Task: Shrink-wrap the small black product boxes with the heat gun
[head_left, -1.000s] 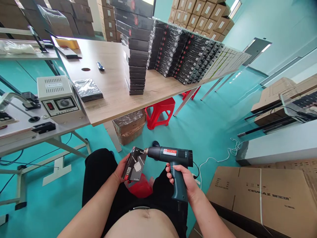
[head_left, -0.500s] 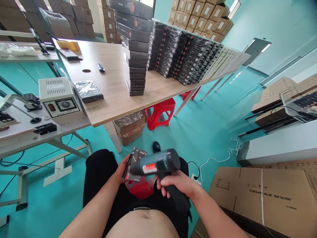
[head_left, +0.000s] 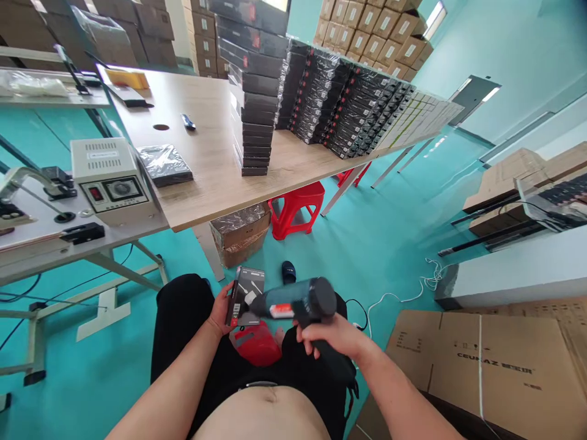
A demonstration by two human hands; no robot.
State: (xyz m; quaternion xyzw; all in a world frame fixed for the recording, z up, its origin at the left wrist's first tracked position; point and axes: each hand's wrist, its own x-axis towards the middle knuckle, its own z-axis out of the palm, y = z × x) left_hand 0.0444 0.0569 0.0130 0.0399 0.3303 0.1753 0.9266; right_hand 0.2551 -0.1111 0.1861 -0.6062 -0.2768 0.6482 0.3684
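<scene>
In my left hand [head_left: 222,311] is a small dark product box [head_left: 250,286] with pale pictures on its face, tilted above my lap. Its left side is gripped, with the fingers partly hidden behind it. My right hand [head_left: 328,335] is wrapped round the handle of a heat gun [head_left: 293,299], dark teal with an orange-and-white label. The gun's nozzle points left and overlaps the lower right part of the box; whether they touch I cannot tell. Under the box, between my legs, shows a red stool seat [head_left: 257,345].
A wooden table [head_left: 211,198] ahead bears a tall stack of black boxes [head_left: 255,122], a film-wrapped box [head_left: 164,165] and a cutter [head_left: 188,122]. Left stands a sealing machine's control box [head_left: 110,180]. A red stool [head_left: 298,211], large cartons [head_left: 486,366] and a white cable [head_left: 389,296] surround me.
My left hand has turned the box, so its face and edge show at a different angle. The heat gun has shifted slightly right and stays pointed at the box.
</scene>
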